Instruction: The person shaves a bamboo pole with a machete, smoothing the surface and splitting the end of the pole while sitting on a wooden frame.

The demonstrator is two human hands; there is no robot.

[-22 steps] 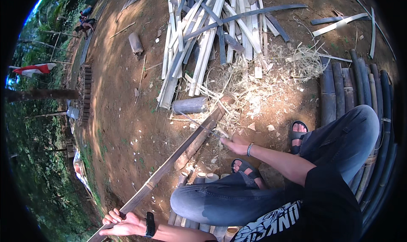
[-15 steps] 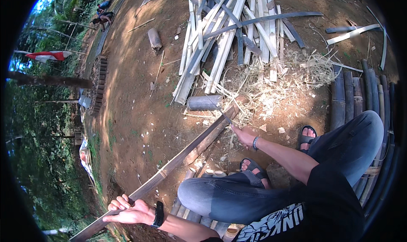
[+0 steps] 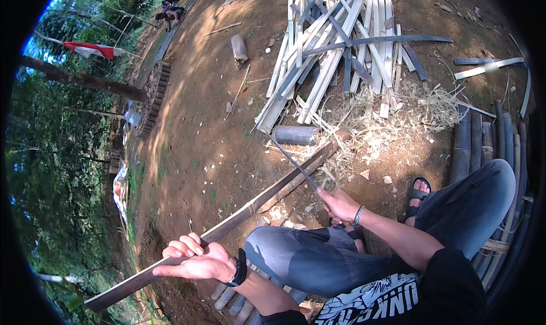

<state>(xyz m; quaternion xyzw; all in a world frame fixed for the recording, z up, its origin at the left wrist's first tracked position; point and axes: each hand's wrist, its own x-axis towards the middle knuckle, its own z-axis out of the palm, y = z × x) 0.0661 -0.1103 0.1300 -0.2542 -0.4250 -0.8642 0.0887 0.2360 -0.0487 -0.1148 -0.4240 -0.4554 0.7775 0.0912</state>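
A long split bamboo strip point(image 3: 230, 225) slants from the lower left toward the middle, dark on its face and pale along one edge. My left hand point(image 3: 199, 260) grips it near its lower end, fingers over the far edge and thumb stretched along it. The strip's far part lies over a short round log point(image 3: 286, 193) on the ground. In my right hand point(image 3: 341, 205) is a long knife with a thin dark blade point(image 3: 293, 162). Its blade crosses above the strip's far part and points away to the left; whether it touches the strip I cannot tell.
Split bamboo strips point(image 3: 324, 58) lie heaped ahead, with pale shavings point(image 3: 392, 120) beside them. A dark bamboo section point(image 3: 296, 135) rests near the log's far end. Bamboo poles point(image 3: 506, 211) form a seat at my right. Two people point(image 3: 170, 9) are far off, beyond a red-and-white flag point(image 3: 91, 50).
My right hand has come back toward me with the knife, and more of the blade now shows. My left hand still holds the strip. The whole view has shifted, so surroundings appear further right.
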